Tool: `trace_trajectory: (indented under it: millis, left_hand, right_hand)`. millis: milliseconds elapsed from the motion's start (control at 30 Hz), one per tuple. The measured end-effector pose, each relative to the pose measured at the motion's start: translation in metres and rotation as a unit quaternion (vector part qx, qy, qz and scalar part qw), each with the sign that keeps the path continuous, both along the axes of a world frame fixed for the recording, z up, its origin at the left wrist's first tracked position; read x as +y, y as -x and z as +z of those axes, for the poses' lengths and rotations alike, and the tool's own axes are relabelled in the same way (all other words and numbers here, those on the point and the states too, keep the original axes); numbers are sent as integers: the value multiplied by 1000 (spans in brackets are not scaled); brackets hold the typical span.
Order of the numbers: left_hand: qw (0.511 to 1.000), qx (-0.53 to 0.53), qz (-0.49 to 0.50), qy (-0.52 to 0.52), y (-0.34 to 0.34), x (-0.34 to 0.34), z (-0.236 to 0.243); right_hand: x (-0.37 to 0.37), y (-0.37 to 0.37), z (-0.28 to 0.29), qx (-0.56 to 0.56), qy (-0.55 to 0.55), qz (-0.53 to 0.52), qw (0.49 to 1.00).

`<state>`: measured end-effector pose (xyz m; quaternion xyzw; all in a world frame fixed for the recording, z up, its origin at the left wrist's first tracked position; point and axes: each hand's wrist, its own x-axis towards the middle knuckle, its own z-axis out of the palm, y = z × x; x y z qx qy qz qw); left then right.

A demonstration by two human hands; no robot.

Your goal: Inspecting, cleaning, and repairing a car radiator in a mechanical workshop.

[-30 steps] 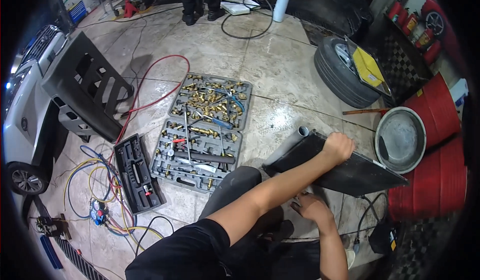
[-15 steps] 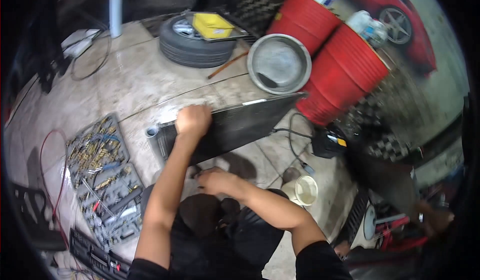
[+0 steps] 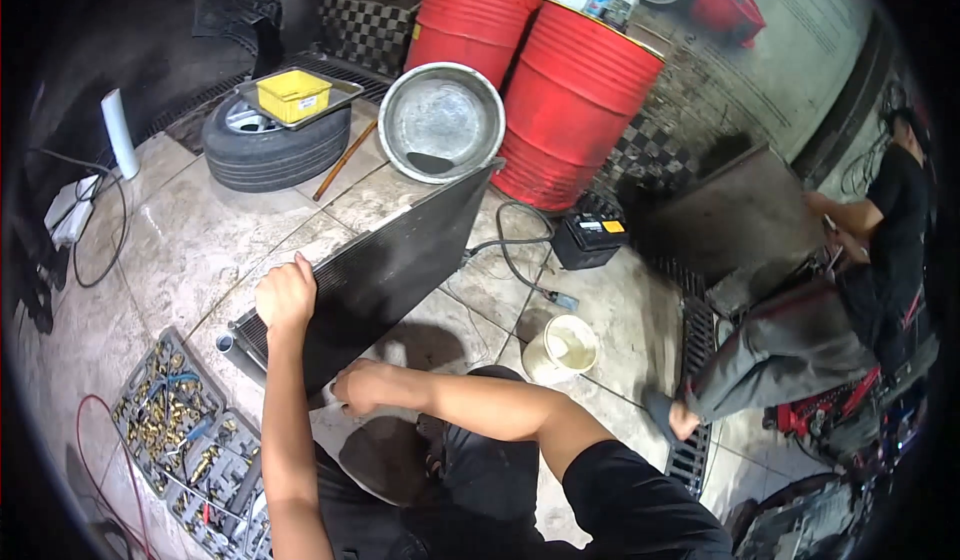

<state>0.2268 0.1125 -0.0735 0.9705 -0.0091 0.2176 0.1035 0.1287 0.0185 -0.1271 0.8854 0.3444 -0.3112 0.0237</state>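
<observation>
A flat black car radiator (image 3: 385,270) with fine fins stands on its long edge on the floor, slanting away to the far right. My left hand (image 3: 285,298) is closed over its upper edge near the near-left end. Beside that end a short silvery tube (image 3: 229,345) shows its round opening. My right hand (image 3: 362,386) is low by the radiator's bottom edge, its fingers curled in. What those fingers hold, if anything, is hidden. A black cable (image 3: 500,244) lies just past the radiator's right side.
A fittings case (image 3: 170,400) lies open at left. Farther off are a tyre (image 3: 280,155) under a yellow bin (image 3: 292,96), a metal basin (image 3: 442,120) and red drums (image 3: 570,100). At right are a battery (image 3: 590,235), a cream bucket (image 3: 560,350) and another person (image 3: 800,330), seated.
The view has turned to the right, bringing the other person into clear sight. My left hand stays on the radiator's upper edge, and my right hand stays low beside it.
</observation>
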Motion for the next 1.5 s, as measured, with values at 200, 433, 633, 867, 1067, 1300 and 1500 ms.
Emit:
trace_trajectory:
  millis: [200,433,633,867,1067,1300,1500]
  left_hand:
    - [1000,13,3,-8,-5,3,-5]
    - [1000,20,-14,-8,0,-6,-3]
    - [999,54,-4,-7,-10,-18,0]
    - [991,5,-84,-105,-23,9,-64]
    - [971,-157,-159,87,-20,-46,-41]
    - [905,-415,-59,72,-12,-29,-61]
    - [900,-423,-61,83,-16,-33,-51]
  right_hand:
    - [-13,-3,-40,-43,-133,39,989]
    - [-13,8,1,-8,-7,-28,1000]
    - [-22,-2,-3,-19,-5,-31,999]
    - [-14,7,-32,-44,-74,81,993]
    - [-41,-6,-12,-2,-45,58,997]
    - [-19,4,-17,21,-50,105,993]
    - [-10,2,7,36,10,66,997]
